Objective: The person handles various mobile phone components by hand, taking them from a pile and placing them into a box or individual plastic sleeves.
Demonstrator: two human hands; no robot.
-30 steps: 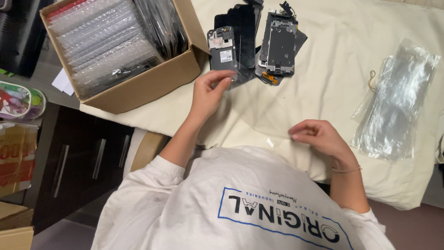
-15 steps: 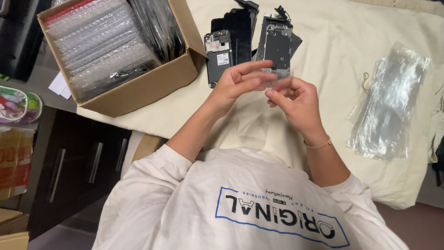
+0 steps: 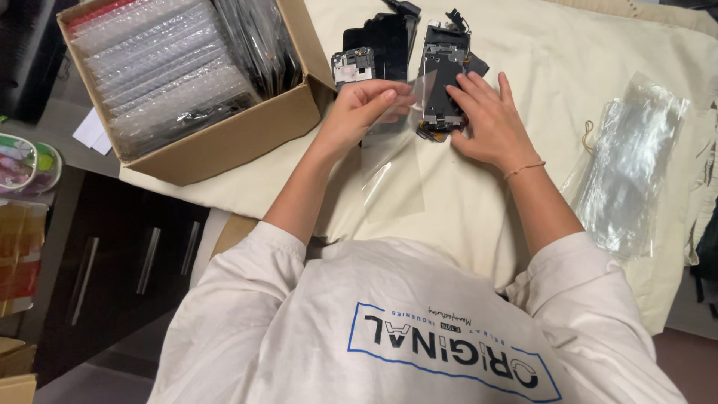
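I am watching the left hand [image 3: 359,112] pinching the top edge of a clear plastic sleeve [image 3: 393,161] between thumb and fingertips; the sleeve is hanging down from that grip over the cream cloth [image 3: 598,60], toward the person's chest. The right hand [image 3: 486,120] is lying just beside it, fingers spread and pressing on a grey phone frame [image 3: 441,75] that is resting flat on the cloth. The top corner of the sleeve is overlapping the frame's left side, so the two are touching or nearly so; I cannot tell which. A black phone part [image 3: 378,45] is sitting left of the frame, behind the left hand. A cardboard box [image 3: 247,138] of bubble-wrapped pieces is standing farther left, and a heap of clear bags [image 3: 628,172] is lying well apart to the right.
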